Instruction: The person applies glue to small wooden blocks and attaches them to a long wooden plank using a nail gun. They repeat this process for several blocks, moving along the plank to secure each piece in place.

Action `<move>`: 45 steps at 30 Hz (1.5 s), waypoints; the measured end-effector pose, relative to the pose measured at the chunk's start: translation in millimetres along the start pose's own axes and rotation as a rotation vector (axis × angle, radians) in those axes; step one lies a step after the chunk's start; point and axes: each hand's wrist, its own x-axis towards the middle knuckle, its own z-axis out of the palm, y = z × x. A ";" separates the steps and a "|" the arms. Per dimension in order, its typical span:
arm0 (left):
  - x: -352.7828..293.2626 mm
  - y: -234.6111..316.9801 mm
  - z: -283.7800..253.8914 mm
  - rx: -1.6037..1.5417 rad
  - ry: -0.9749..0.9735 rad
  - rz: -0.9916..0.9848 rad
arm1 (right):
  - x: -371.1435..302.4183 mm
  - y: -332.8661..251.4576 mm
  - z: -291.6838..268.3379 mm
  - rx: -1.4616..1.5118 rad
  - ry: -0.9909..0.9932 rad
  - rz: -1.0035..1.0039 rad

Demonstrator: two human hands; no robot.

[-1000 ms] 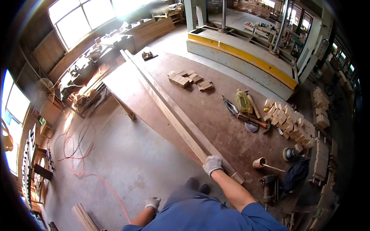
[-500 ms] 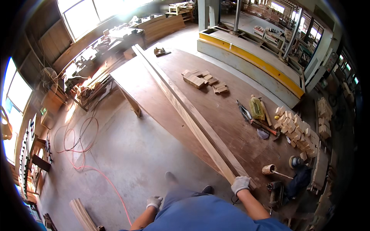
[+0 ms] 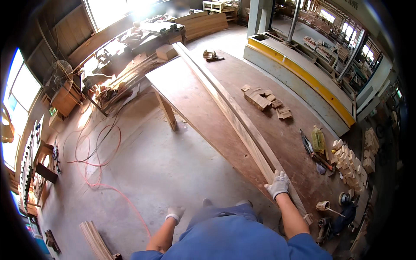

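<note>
Two long wooden strips lie side by side along the workbench, a left strip (image 3: 229, 113) and a right strip (image 3: 255, 135), with a narrow dark gap between them. My right hand (image 3: 278, 184), in a pale work glove, grips the left strip near its close end, thumb on the left side and fingers over the top. The glove hides that end. The right strip runs on past my hand toward the bench's near right edge. My left hand (image 3: 175, 213), also gloved, hangs over the floor beside my leg, holding nothing, its fingers loosely extended.
On the bench (image 3: 208, 130) are a hand plane (image 3: 210, 55), small wood blocks (image 3: 264, 99), a hammer (image 3: 327, 162), a yellowish bottle (image 3: 318, 138) and stacked blocks (image 3: 349, 167). A red hose (image 3: 117, 190) loops over the floor. Boards (image 3: 95, 238) lie at lower left.
My right hand has moved forward, away from the right strip's near end, still on the left strip. My view has shifted, so the bench appears farther right. The left hand stays low and free.
</note>
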 end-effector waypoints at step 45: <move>297.6 496.9 -193.1 0.019 -0.280 0.605 | 278.6 -216.5 -66.3 0.152 -0.175 0.261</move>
